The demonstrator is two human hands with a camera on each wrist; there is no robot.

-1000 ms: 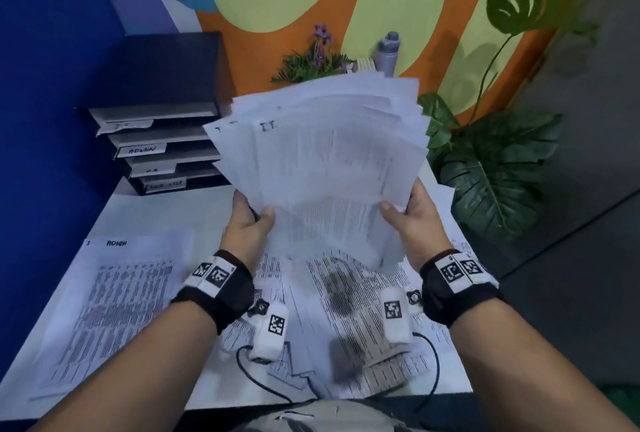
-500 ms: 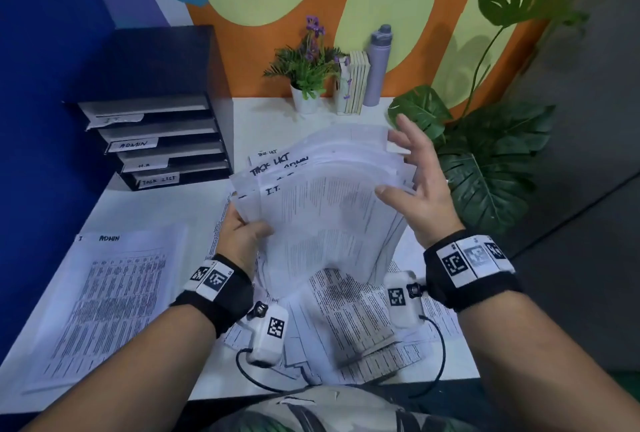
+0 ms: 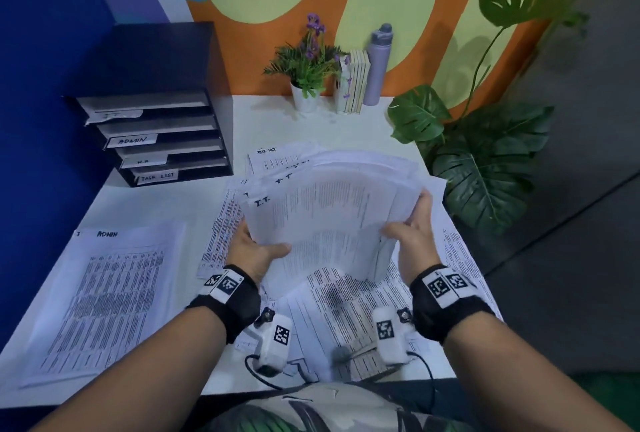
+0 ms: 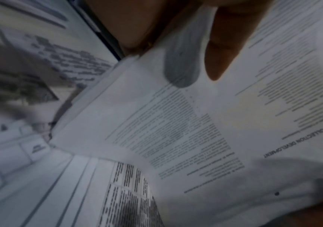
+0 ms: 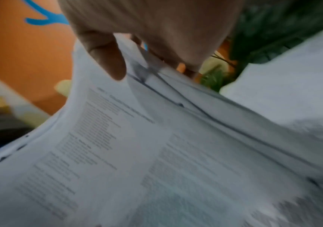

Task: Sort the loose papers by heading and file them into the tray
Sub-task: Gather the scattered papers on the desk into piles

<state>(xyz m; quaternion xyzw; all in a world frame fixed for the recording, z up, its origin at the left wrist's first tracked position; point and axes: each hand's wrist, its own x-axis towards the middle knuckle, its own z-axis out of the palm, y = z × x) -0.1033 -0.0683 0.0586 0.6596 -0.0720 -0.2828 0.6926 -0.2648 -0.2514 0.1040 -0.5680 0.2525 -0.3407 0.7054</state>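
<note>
Starting at the left, we see the black tray (image 3: 173,140) standing against the blue wall, its four slots labelled I.T., ADMIN, H.R. and TASK LIST from top to bottom. In front of it on the white table (image 3: 145,203) lies a pile headed ADMIN (image 3: 104,296), flat and apart from the rest. Moving toward the middle, our left hand (image 3: 254,251) grips the near left edge of a fanned sheaf of papers (image 3: 332,213), thumb on top and fingers curled under; the left wrist view shows the thumb (image 4: 226,46) pressed on the printed top page. The top sheet is headed I.T., and the sheaf bows upward between both hands, raised above the loose papers (image 3: 349,314) strewn on the table. A sheet headed TASK LIST (image 3: 277,158) lies just beyond the sheaf. Our right hand (image 3: 415,234) clasps the sheaf's right edge, thumb (image 5: 106,58) on top. Farther back stand a small potted plant (image 3: 306,68), books (image 3: 355,81) and a bottle (image 3: 377,64); a large leafy plant (image 3: 485,161) is at the far right.
</note>
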